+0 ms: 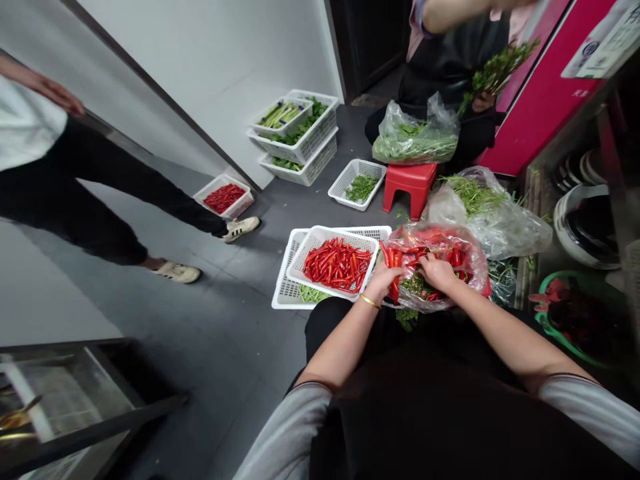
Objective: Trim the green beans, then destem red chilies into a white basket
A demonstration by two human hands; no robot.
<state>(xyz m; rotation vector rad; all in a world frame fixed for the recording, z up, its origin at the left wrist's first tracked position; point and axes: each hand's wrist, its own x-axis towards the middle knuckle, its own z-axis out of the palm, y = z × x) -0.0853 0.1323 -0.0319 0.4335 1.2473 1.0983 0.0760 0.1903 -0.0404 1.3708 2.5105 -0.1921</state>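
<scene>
While hands (437,272) reach in, a plastic bag (470,250) holds red chillies (453,257).

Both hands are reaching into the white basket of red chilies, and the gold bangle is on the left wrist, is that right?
Not quite: the left hand and right hand are not in the white basket. The head view shows them at the plastic bag beside it. The gold bangle is on the left wrist, as you said.

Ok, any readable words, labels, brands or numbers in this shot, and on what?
White sticker on the red panel: printed lines and a round logo, too small and blurred to read.
Small dark marks on the red panel: too small to read.
No other text is readable.
</scene>
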